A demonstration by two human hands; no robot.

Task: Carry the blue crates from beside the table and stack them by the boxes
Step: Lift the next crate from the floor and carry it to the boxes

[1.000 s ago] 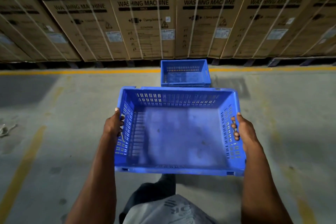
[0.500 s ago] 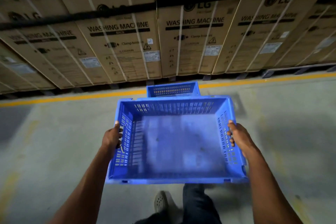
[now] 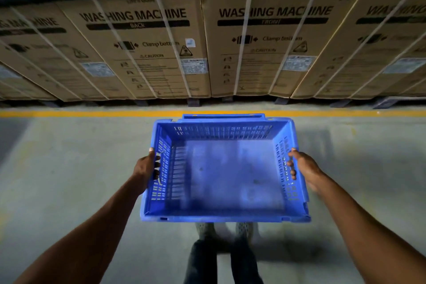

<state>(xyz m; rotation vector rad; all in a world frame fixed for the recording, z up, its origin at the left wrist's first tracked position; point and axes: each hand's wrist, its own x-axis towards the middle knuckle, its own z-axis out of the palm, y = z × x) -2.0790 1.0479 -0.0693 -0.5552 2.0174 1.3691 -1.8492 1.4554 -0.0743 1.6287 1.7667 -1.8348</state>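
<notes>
A long row of brown cardboard washing-machine boxes (image 3: 147,53) with white straps fills the top of the view, and it stands behind a yellow painted line (image 3: 69,113) on the grey concrete floor (image 3: 69,168). In front of this line the person holds an empty blue plastic crate with slotted walls (image 3: 223,173) in the air, above the two shoes. The left hand (image 3: 145,166) grasps its left wall, with fingers through the slots. The right hand (image 3: 304,168) grasps the right wall in the same way.

Just behind the far edge of the held crate, only a thin blue rim of a second blue crate on the floor (image 3: 223,116) is visible, close to the boxes. So I judge that one crate is already placed at the stacking place, and the carried one is almost directly over it. What is left for this crate is to lower it and release it. How many crates wait beside the table cannot be told, because the table is not in view.
</notes>
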